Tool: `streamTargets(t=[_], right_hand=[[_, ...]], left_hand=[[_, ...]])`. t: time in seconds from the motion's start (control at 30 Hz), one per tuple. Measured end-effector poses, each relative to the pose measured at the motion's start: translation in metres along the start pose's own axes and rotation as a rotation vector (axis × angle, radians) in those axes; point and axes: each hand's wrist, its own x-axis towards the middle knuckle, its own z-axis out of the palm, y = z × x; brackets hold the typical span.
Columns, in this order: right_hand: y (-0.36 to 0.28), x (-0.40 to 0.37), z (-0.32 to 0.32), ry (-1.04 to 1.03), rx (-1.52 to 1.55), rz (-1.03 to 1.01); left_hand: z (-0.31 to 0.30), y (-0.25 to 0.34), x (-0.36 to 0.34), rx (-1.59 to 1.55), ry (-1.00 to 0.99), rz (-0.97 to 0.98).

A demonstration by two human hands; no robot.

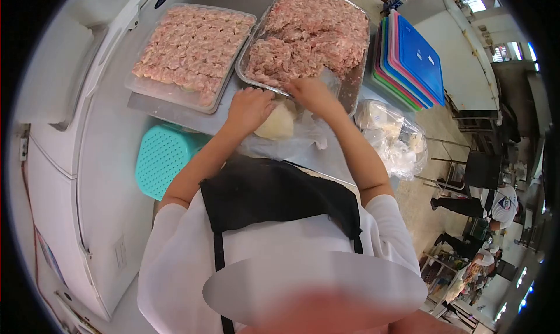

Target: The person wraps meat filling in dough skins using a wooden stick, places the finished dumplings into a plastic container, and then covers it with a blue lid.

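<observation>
My left hand [252,108] is closed, its fingers bent at the left edge of a stack of pale dough wrappers [277,123]. My right hand [313,95] is closed too, at the near edge of a metal tray [348,95] heaped with raw ground meat [315,28]. What either hand holds is hidden or too small to make out. Under the wrappers lies a clear plastic sheet [312,133]. To the left, a shallow plastic tray [201,105] holds close rows of meat-filled dumplings [192,48].
Stacked coloured lids [417,51] stand right of the meat tray, with a clear plastic bag [396,138] of pale pieces nearer me. A turquoise perforated basket [160,159] is at the left, beside a white freezer [116,217]. Far right, other people [501,208] work.
</observation>
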Motion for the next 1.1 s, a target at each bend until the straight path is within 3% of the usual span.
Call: streamTargets(t=[0.1, 0.17, 0.2, 0.33, 0.47, 0.6, 0.67, 0.8, 0.87, 0.9, 1.0, 1.1], right_hand=[[-0.01, -0.021, -0.059, -0.029, -0.111, 0.08], [0.0, -0.027, -0.078, 0.038, -0.208, 0.025], [0.005, -0.03, -0.081, 0.073, -0.255, 0.002], [0.016, -0.047, -0.042, -0.113, -0.269, -0.035], [0.013, -0.06, -0.091, -0.246, -0.487, -0.032], [0.015, -0.045, -0.091, -0.116, -0.45, -0.113], [0.022, -0.038, -0.051, -0.046, -0.427, -0.191], [0.02, -0.044, -0.065, -0.09, -0.427, -0.175], [0.014, -0.035, -0.1, -0.169, -0.436, -0.075], [0.018, -0.03, -0.099, -0.078, -0.448, -0.125], [0.036, -0.015, -0.042, -0.161, -0.484, -0.122], [0.006, -0.026, -0.022, -0.068, -0.413, -0.162]], left_hand=[[0.015, 0.005, 0.0, 0.057, 0.008, -0.04], [0.022, 0.012, 0.0, 0.054, 0.034, -0.093], [0.025, 0.015, -0.001, 0.052, 0.044, -0.115], [0.034, 0.018, 0.001, -0.095, 0.057, -0.207], [0.022, 0.021, -0.013, -0.159, 0.209, -0.161], [0.001, 0.015, -0.011, -0.263, 0.307, -0.115], [-0.01, 0.014, -0.009, -0.417, 0.302, -0.232], [-0.018, -0.023, -0.003, -0.958, 0.276, -0.521], [-0.04, -0.019, -0.001, -0.728, 0.307, -0.408], [-0.054, -0.017, 0.002, -0.615, 0.322, -0.351], [-0.087, -0.021, 0.005, -0.199, 0.356, 0.029], [-0.102, -0.028, 0.008, -0.247, 0.248, -0.115]])
